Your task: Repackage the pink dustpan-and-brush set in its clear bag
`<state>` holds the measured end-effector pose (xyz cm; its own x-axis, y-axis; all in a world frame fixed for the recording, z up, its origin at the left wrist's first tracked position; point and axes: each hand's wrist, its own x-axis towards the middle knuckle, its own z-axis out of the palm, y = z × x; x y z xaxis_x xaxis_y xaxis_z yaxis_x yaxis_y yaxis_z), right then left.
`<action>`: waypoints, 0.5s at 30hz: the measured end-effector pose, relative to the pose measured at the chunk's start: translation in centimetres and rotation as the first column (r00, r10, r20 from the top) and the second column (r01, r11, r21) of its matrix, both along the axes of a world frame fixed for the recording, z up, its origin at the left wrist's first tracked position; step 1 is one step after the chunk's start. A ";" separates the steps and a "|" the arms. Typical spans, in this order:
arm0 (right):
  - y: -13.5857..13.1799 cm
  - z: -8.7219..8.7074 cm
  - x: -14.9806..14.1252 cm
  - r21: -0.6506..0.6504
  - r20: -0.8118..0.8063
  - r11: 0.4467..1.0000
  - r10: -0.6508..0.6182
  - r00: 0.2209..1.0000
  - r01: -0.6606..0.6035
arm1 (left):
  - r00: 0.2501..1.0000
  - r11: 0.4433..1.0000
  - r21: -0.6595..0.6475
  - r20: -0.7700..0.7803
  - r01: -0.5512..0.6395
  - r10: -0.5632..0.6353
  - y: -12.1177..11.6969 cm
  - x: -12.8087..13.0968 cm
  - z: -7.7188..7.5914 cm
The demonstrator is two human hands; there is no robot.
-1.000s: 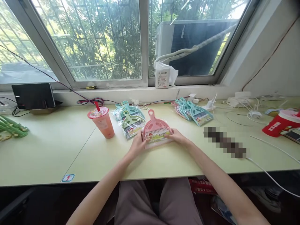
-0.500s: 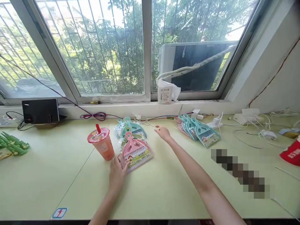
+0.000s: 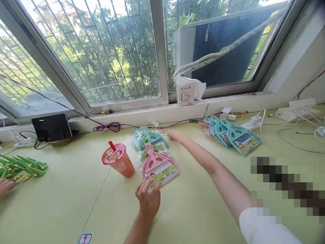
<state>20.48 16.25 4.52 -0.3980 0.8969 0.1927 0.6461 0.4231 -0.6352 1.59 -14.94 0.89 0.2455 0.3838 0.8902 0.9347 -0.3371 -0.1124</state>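
My left hand (image 3: 149,198) has its bent fingers on the front edge of a pink dustpan and brush set (image 3: 162,169) in clear plastic. Under and behind this set lie green and teal dustpan sets (image 3: 153,139), overlapping in a stack with their handles toward the window. My right hand (image 3: 173,135) reaches to the far side of the table, just right of the teal set and close to thin white cables (image 3: 162,129). Its fingers are blurred and mostly hidden. A cup of pink drink (image 3: 124,164) with a red straw stands left of the stack.
More wrapped dustpan sets (image 3: 243,137) lie at the back right, beside a power strip (image 3: 254,122). A tablet (image 3: 52,128) leans at the back left. Another person's hand (image 3: 6,186) is by a bunch of green okra-shaped items (image 3: 27,166). A tissue pack (image 3: 186,93) sits on the sill.
My left hand has shifted from the stack's lower left corner to its front edge. The view has tilted and turned. Another person's hand has appeared at the far left.
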 end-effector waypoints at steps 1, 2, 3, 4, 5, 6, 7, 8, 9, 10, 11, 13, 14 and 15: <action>-0.4 0.9 0.7 -0.012 0.039 1.000 0.008 0.999 -0.007 | 0.999 0.999 0.004 -0.006 0.045 -0.045 -0.2 0.1 -0.1; -0.9 2.0 1.6 -0.016 0.085 1.000 0.010 0.996 -0.009 | 0.997 0.997 -0.004 -0.005 0.078 -0.078 -0.4 0.1 -0.2; -1.5 3.4 2.7 -0.006 0.125 1.000 0.014 0.992 -0.013 | 0.995 0.995 -0.019 0.003 0.101 -0.101 -0.6 0.1 -0.3; -2.1 4.9 4.1 0.050 0.182 0.998 0.016 0.983 -0.025 | 0.993 0.992 -0.043 0.019 0.115 -0.114 -0.7 0.1 -0.5; -2.9 6.7 5.7 0.115 0.205 0.993 0.010 0.979 -0.035 | 0.992 0.990 -0.076 0.047 0.118 -0.115 -0.9 0.1 -0.8; -3.8 8.5 7.3 0.176 0.189 0.984 0.000 0.982 -0.034 | 0.991 0.987 -0.119 0.089 0.110 -0.100 -1.0 0.1 -1.0; -4.8 10.5 9.0 0.224 0.151 0.974 -0.013 0.989 -0.021 | 0.988 0.982 -0.164 0.136 0.098 -0.076 -1.1 0.3 -1.1; -5.9 12.5 10.6 0.267 0.097 0.964 -0.020 0.995 -0.007 | 0.982 0.975 -0.204 0.181 0.090 -0.053 -1.1 0.5 -1.0; -7.3 14.5 12.2 0.312 0.036 0.950 -0.011 0.999 0.000 | 0.975 0.968 -0.234 0.222 0.086 -0.033 -1.0 0.8 -0.7; -8.7 16.4 13.7 0.355 -0.040 0.935 0.002 0.999 0.012 | 0.966 0.964 -0.247 0.256 0.094 -0.028 -0.8 1.3 0.0; -10.4 18.3 15.0 0.374 -0.118 0.926 -0.004 0.993 0.048 | 0.959 0.964 -0.242 0.280 0.113 -0.042 -0.4 1.9 1.2; -14.1 21.9 17.3 0.373 -0.269 0.921 -0.013 0.963 0.116 | 0.941 0.962 -0.228 0.332 0.152 -0.070 1.0 3.7 4.4; -16.1 23.4 18.2 0.371 -0.333 0.921 0.014 0.943 0.117 | 0.925 0.953 -0.230 0.364 0.199 -0.106 2.1 5.0 6.4; -18.1 24.9 19.0 0.369 -0.376 0.923 0.042 0.926 0.108 | 0.908 0.934 -0.245 0.392 0.259 -0.149 3.4 6.4 8.5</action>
